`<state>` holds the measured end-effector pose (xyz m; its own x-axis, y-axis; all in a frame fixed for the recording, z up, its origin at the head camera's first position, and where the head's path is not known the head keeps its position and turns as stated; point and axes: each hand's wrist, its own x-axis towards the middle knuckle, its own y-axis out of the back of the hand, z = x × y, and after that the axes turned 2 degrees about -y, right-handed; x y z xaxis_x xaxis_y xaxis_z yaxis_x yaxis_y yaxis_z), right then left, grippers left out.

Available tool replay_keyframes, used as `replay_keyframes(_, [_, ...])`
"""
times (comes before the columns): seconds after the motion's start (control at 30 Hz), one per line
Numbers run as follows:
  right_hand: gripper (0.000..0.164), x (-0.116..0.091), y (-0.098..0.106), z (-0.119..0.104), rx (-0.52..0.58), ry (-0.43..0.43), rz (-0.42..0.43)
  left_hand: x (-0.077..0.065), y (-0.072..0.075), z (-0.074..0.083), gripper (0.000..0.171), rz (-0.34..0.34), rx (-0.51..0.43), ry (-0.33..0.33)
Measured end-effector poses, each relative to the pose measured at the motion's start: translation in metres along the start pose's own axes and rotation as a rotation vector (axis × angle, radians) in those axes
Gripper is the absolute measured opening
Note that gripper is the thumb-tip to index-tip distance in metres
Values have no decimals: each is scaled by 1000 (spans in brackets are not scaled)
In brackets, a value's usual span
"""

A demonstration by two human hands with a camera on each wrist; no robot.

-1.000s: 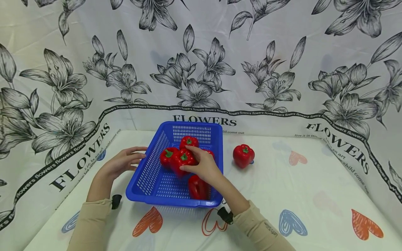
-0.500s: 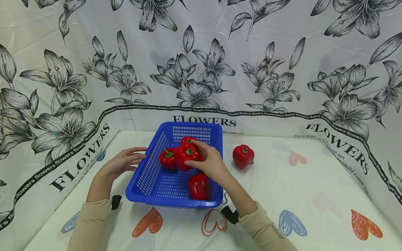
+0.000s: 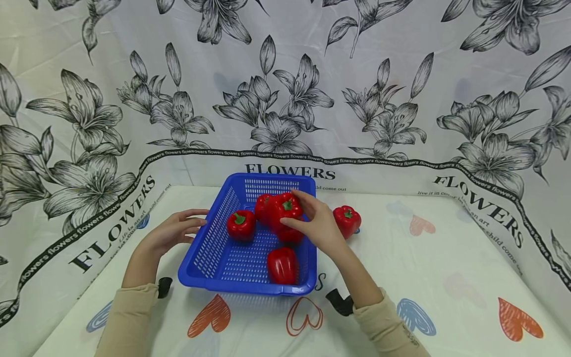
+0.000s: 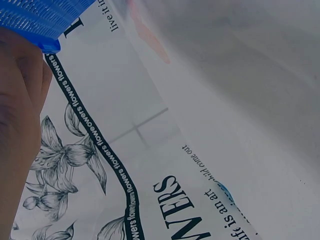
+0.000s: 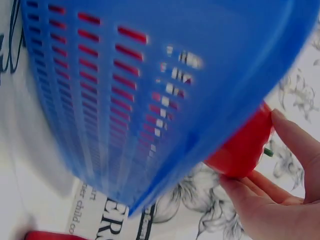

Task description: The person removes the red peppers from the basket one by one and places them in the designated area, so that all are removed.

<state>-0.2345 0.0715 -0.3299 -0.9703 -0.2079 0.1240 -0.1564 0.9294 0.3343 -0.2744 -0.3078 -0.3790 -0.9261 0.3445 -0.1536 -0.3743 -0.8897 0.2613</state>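
In the head view my right hand (image 3: 322, 229) holds a red bell pepper (image 3: 283, 210) with a green stem over the right part of the blue plastic basket (image 3: 196, 277). The right wrist view shows this pepper (image 5: 242, 145) between thumb and fingers, raised above the basket's rim. Inside the basket, one bell pepper (image 3: 241, 226) sits at the left and another (image 3: 282, 266) lies on its side near the front. Others are partly hidden behind the held one. My left hand (image 3: 171, 232) has its fingertips against the basket's left rim, fingers extended.
One more red bell pepper (image 3: 348, 220) stands on the white cloth to the right of the basket, partly behind my right hand. A hanging cloth (image 3: 383, 178) with printed flowers rises behind the table. Printed hearts mark the tablecloth (image 3: 446, 258).
My right hand has lifted the bell pepper and carried it rightward, from the basket's middle toward its right side. The left hand and basket have stayed in place.
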Motion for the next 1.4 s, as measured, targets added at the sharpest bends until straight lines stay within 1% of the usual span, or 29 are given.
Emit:
replay_keyframes(0.13, [71, -1, 12, 0, -21, 7, 35, 0, 0, 0, 59, 1, 0, 0])
replay_keyframes(0.27, [72, -2, 22, 1, -39, -6, 75, 0, 0, 0, 59, 5, 1, 2])
replay_keyframes(0.5, [72, -2, 38, 3, -10, -47, 104, -1, 0, 0, 57, 9, 4, 1])
replay_keyframes(0.9, [71, -3, 63, 13, 16, -72, 158, -1, 0, 1, 58, 10, 15, 2])
replay_keyframes(1.2, [75, -7, 83, 22, 5, -79, 208, -1, 1, 0, 58, 6, 12, 0])
replay_keyframes(1.4, [75, -11, 96, 25, 21, -97, 237, 0, 1, 0, 58, 3, 8, -5])
